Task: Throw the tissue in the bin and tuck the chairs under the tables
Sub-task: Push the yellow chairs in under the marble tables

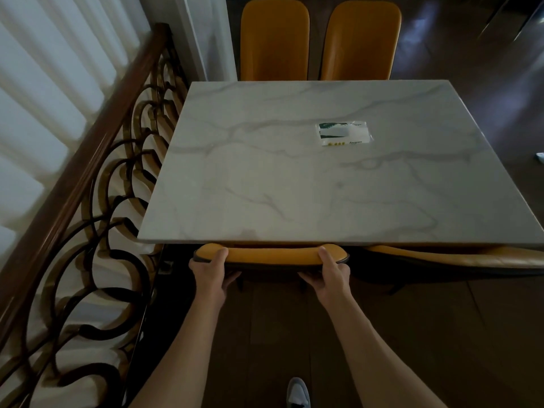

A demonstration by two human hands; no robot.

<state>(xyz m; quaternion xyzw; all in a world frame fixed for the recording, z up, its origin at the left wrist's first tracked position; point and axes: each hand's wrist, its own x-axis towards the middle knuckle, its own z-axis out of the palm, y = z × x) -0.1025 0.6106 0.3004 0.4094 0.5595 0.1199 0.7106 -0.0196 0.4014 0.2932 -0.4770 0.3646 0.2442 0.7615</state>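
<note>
Fingers (329, 260) of both hands curl closed around the mustard-yellow chair (272, 255) backrest's padded, dark-edged top.

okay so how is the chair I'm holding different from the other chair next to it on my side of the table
The held chair has both the left hand and the right hand gripping its backrest top; the neighbouring chair is untouched. The held chair's backrest shows end to end, while the neighbouring chair runs out of frame on the right. Both are orange with a dark back, and sit close against the near edge of the marble table.
</note>
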